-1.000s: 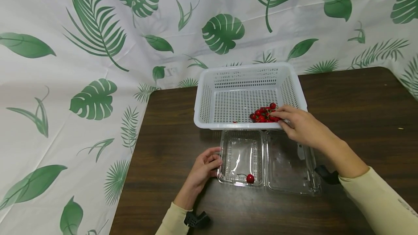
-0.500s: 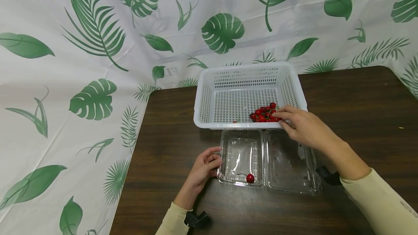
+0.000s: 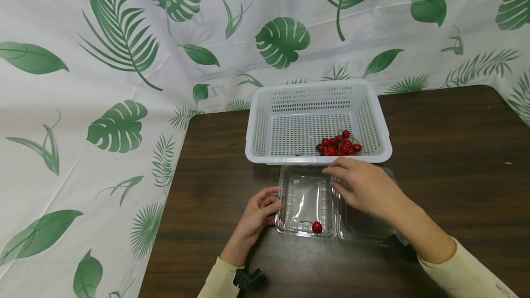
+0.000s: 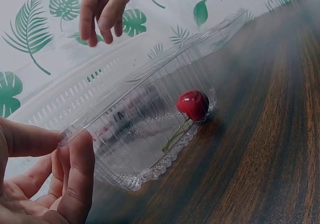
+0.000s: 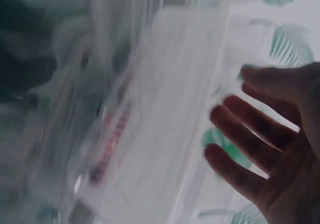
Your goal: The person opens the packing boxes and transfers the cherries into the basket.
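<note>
My left hand [image 3: 258, 213] pinches the left rim of a clear plastic clamshell container [image 3: 304, 197], thumb and fingers on its edge. One red cherry [image 3: 317, 227] with a green stem lies in the near right corner of its base, also seen in the left wrist view as a cherry [image 4: 193, 105]. Over the container's hinge and lid side hovers my right hand [image 3: 364, 187]. Its fingers are loosely bent, and the left wrist and right wrist views show no cherry between them. Behind the container stands a white perforated basket [image 3: 319, 159] with a heap of cherries [image 3: 337, 144] in its near right part.
The basket's near wall comes right up to the container's far edge. The lid half [image 3: 364, 224] of the container lies flat to the right, partly under my right forearm. Dark wooden table [image 3: 447, 151] extends on both sides; a leaf-patterned cloth [image 3: 232, 49] hangs behind.
My right hand has left the cherry heap, coming out of the basket toward the front left, over the container. More of the heap shows now. My left hand keeps its place on the rim.
</note>
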`<state>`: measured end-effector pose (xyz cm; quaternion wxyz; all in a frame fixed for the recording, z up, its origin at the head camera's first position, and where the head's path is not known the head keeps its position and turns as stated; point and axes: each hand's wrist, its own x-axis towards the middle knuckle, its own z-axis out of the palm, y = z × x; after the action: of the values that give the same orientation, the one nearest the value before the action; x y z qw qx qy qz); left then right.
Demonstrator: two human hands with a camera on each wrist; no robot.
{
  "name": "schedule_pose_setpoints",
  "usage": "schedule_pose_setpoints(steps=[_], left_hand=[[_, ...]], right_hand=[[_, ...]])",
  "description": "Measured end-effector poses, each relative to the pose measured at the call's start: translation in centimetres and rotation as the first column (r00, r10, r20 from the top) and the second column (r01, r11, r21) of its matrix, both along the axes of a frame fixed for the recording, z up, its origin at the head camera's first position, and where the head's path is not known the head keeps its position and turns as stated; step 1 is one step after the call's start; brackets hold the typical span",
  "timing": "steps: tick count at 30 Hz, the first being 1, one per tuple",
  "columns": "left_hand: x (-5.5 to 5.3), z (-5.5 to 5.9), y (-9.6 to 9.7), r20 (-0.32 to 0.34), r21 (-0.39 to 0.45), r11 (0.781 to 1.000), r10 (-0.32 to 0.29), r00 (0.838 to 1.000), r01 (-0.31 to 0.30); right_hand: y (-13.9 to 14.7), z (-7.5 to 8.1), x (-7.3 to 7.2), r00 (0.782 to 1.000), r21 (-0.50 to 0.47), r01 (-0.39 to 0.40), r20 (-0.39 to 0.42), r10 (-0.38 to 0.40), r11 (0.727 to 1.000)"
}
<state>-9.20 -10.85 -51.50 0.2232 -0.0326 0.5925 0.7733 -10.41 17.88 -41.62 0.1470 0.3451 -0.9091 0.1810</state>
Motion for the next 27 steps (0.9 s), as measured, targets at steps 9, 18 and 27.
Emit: schedule_pose_setpoints(steps=[9, 18, 27], left_hand=[[0.0, -0.1, -0.1, -0.008, -0.006, 1.0, -0.006, 1.0, 0.006], [0.1, -0.1, -0.1, -0.014, -0.004, 1.0, -0.006, 1.0, 0.006], [0.1, -0.1, -0.1, -0.015, -0.013, 1.0, -0.009, 1.0, 0.009]], right_hand=[[-4.2, -2.9, 2.6, 0.972, 0.092, -0.205, 0.133, 0.192, 0.974], [-5.4, -5.0, 2.6, 0.939, 0.175, -0.267, 0.269, 0.215, 0.948], [-5.4, -5.7, 2.1, 0.923, 0.143, -0.25, 0.335, 0.19, 0.958]])
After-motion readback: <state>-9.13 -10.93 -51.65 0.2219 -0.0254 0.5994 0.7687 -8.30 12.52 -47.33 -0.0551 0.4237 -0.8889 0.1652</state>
